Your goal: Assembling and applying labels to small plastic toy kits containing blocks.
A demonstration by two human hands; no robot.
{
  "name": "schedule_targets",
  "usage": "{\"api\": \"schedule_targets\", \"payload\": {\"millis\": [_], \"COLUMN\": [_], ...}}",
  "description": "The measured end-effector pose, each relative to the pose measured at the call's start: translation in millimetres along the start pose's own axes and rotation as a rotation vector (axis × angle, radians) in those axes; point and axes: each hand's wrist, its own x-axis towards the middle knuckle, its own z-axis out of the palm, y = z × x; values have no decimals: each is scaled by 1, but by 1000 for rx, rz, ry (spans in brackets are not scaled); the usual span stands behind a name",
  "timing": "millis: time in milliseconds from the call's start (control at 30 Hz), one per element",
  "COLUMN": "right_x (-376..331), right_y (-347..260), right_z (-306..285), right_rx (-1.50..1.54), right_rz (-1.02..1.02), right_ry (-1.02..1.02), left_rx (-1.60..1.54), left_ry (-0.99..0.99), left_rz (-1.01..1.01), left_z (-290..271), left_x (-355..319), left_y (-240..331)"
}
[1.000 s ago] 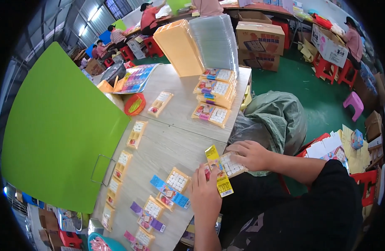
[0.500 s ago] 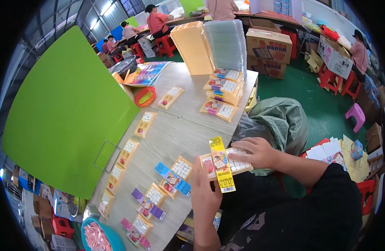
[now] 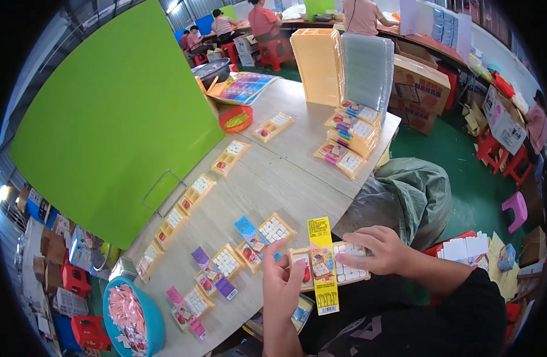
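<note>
Yellow label strip (image 3: pixel 323 265) is being pinched by the left hand (image 3: pixel 281 290) across a tile-filled tray (image 3: pixel 336 269) gripped by the right hand (image 3: pixel 374 250) off the bench's near edge, while finished packs (image 3: pixel 349 132) are stacking at its far corner and unlabelled trays (image 3: pixel 229 157) are lying along its left edge.

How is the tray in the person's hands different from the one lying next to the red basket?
The yellow plastic tray held in both hands is lifted off the wooden table and has a long yellow paper card across it. The yellow plastic tray beside the red basket lies flat on the table, untouched, with no card. Both are yellow compartment trays holding small white pieces.
</note>
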Motion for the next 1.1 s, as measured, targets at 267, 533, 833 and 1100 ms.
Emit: {"api": "schedule_targets", "payload": {"millis": [267, 533, 833, 1100], "right_x": [1, 9, 34, 39], "right_y": [-12, 0, 2, -17], "right_z": [-6, -2, -2, 29], "right_rx": [-27, 345, 1072, 1614], "right_rz": [17, -41, 787, 934], "right_ry": [-171, -281, -259, -372], "left_rx": [35, 247, 408, 200], "left_ry": [-38, 40, -90, -7], "left_rz": [48, -43, 105, 246], "left_z": [-12, -9, -11, -20], "left_x": [10, 7, -8, -28], "left_y": [-23, -3, -16, -20]}}
